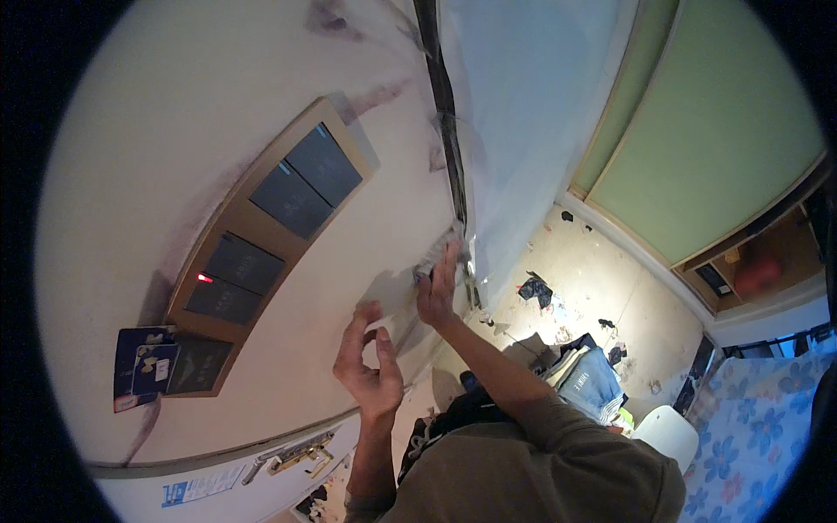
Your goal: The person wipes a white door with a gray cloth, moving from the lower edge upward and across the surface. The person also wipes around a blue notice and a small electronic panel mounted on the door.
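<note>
My right hand (440, 287) presses flat, fingers extended, on a crumpled piece of clear plastic or tape (433, 253) at the wall's edge. That piece lies by the lower part of a long black strip (446, 111), which runs along the border between the pale wall (314, 274) and a translucent plastic sheet (523, 98). My left hand (369, 366) is raised before the wall, its thumb and fingers curved apart, with no object visible between them. A brown panel with dark switch plates (267, 208) is mounted on the wall, left of both hands.
Folded clothes (592, 386) are stacked near a white chair (668, 431). Black scraps (536, 289) lie on the floor. Green sliding panels (719, 131) stand at right, above an open shelf. A door with a metal handle (317, 457) is at lower left; flowered fabric (752, 425) is lower right.
</note>
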The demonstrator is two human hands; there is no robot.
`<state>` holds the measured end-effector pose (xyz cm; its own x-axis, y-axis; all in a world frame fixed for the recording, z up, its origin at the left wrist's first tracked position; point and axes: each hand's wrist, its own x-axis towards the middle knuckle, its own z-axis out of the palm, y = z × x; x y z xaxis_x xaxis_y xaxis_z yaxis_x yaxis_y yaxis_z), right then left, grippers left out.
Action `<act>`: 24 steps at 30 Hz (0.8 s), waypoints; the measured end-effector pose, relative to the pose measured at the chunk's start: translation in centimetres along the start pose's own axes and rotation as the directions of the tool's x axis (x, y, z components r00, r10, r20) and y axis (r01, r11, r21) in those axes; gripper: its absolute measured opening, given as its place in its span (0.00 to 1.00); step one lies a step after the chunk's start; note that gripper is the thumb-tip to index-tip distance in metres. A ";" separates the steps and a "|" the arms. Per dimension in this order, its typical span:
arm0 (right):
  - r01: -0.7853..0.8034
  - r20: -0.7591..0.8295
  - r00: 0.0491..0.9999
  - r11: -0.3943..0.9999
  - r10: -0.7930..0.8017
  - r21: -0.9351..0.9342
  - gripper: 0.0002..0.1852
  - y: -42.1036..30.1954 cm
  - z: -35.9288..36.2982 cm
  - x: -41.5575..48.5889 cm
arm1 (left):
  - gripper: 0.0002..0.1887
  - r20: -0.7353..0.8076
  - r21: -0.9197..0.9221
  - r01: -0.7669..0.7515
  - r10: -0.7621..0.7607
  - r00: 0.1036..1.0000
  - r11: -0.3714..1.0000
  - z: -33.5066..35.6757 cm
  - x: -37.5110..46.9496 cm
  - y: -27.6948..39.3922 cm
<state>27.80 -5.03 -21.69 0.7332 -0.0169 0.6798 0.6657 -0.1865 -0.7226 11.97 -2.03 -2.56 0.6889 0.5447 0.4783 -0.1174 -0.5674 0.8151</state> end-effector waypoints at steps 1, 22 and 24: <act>-0.046 0.021 0.999 0.999 0.046 -0.004 0.34 1.2 0.1 -1.8 | 0.17 0.010 0.000 0.003 -0.003 1.000 1.000 0.1 -0.1 -0.2; 0.515 0.033 0.855 0.855 -0.517 0.061 0.22 -11.2 1.1 5.9 | 0.02 -0.072 0.026 -0.298 0.300 0.951 0.954 -0.1 -1.8 1.5; 0.431 0.024 0.901 0.899 -0.434 0.071 0.26 -11.6 -0.6 9.4 | 0.02 -0.078 0.056 -0.273 0.277 0.958 0.960 -0.9 -1.9 2.0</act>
<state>26.82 -3.65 -6.83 0.3750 0.0890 0.9227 0.9248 -0.1049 -0.3657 9.76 -3.62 -1.52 0.5718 0.4125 0.7092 -0.2606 -0.7283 0.6338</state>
